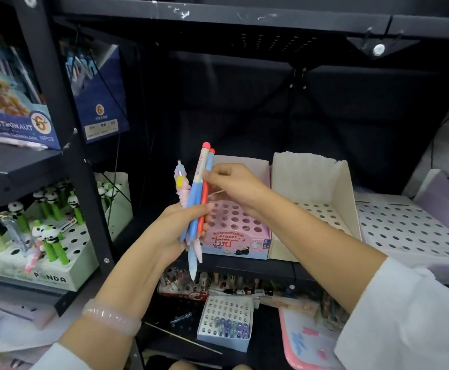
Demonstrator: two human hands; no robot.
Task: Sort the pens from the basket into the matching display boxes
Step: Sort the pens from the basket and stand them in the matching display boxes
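Observation:
My left hand [170, 231] grips a bunch of pens [194, 209] upright in front of the shelf: blue, pink and lilac barrels, two with red caps on top. My right hand [234, 185] pinches the red-and-blue pen [205, 198] at the bunch's right side, just below its cap. Right behind the hands stands a pink display box [240, 236] labelled "Retractable eraser", with empty holes in its top. Next to it on the right is a cream display box [316, 198] with holes, also empty. No basket is in view.
A white perforated box [415, 231] sits far right. At left, a "Panda" box [44, 263] holds green panda pens; blue boxes [18, 116] stand above. A black shelf post [90, 198] rises beside my left hand. On the lower shelf are a small holed box [226, 321] and a pink tray [308, 340].

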